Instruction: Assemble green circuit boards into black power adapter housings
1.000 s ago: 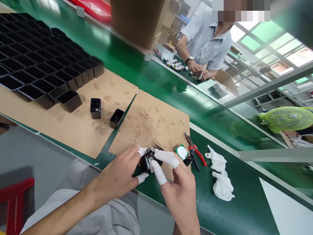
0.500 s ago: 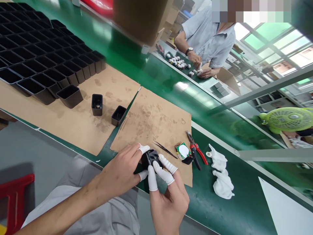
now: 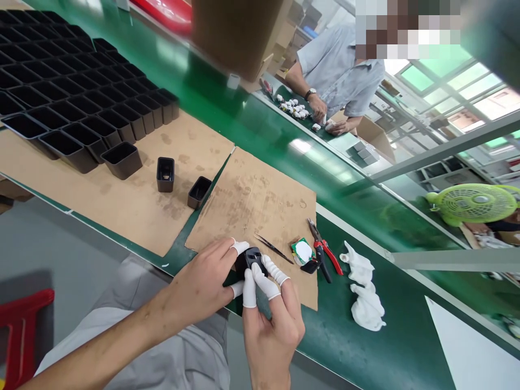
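Observation:
Between my two hands is a small black plastic housing (image 3: 252, 255), held over the front edge of the bench. My left hand (image 3: 205, 273) grips its left side, with white finger cots on the thumb and a fingertip. The fingers of my right hand (image 3: 270, 303), also in white cots, press on its near right side; the part under them is mostly hidden. Just beyond lie tweezers (image 3: 274, 248) on the cardboard. To their right are a green circuit board with a white disc (image 3: 303, 252) and red-and-black pliers (image 3: 324, 250).
Rows of black boxes (image 3: 81, 103) fill the left cardboard sheet (image 3: 134, 211). Two single boxes stand nearer, one a black box (image 3: 166, 174). White crumpled gloves (image 3: 363, 287) lie at right. Across the green bench a co-worker (image 3: 333, 81) handles small white parts. A green fan (image 3: 477, 203) stands at far right.
My right hand has shifted slightly left and its fingers have closed in on the black housing. My left hand keeps its grip. The camera view has moved a little.

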The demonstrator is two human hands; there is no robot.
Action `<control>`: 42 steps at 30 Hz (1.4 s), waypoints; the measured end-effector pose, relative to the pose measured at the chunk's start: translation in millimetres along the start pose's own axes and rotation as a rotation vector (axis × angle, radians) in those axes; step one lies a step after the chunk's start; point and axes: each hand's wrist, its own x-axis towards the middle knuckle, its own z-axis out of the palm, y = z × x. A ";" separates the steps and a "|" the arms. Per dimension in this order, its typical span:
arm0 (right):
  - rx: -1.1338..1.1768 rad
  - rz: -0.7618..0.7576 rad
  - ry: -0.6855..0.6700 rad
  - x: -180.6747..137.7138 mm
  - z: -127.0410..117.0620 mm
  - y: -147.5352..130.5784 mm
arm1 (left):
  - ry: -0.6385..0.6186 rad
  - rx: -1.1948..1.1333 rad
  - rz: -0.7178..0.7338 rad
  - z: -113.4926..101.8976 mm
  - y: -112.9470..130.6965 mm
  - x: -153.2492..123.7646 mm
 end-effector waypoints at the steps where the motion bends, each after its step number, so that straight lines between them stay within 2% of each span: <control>1: -0.010 -0.008 0.011 -0.2 1.3 0.1 | 0.006 0.002 -0.005 0.3 0.1 0.0; 7: -0.068 -0.106 0.034 -3.5 5.3 6.4 | 0.025 -0.007 -0.010 -0.5 0.9 1.8; 11: -0.090 -0.177 -0.012 -9.7 1.6 15.7 | 0.100 -0.044 0.041 -0.6 3.4 2.7; 14: -0.085 -0.218 0.007 -11.4 -5.6 15.5 | 0.150 -0.053 0.056 0.3 9.4 0.0; 18: -0.091 -0.219 0.078 -7.9 -11.8 11.2 | 0.221 -0.074 0.092 0.1 18.9 -1.0; 22: -0.069 -0.229 0.012 -6.5 -1.8 17.4 | 0.205 -0.096 -0.001 2.6 16.3 5.1; 25: -0.074 -0.244 -0.013 -8.2 5.0 23.1 | 0.209 -0.094 -0.006 6.6 11.0 6.7; 31: -0.071 -0.274 0.006 -11.5 -8.1 17.6 | 0.263 -0.066 0.025 5.2 17.6 -3.1; 35: -0.039 -0.233 0.016 -12.2 -12.5 17.2 | 0.270 -0.034 0.068 4.8 22.8 -2.8; 42: 0.059 -0.089 0.073 -24.2 7.6 23.7 | 0.260 0.015 0.029 19.3 13.2 0.3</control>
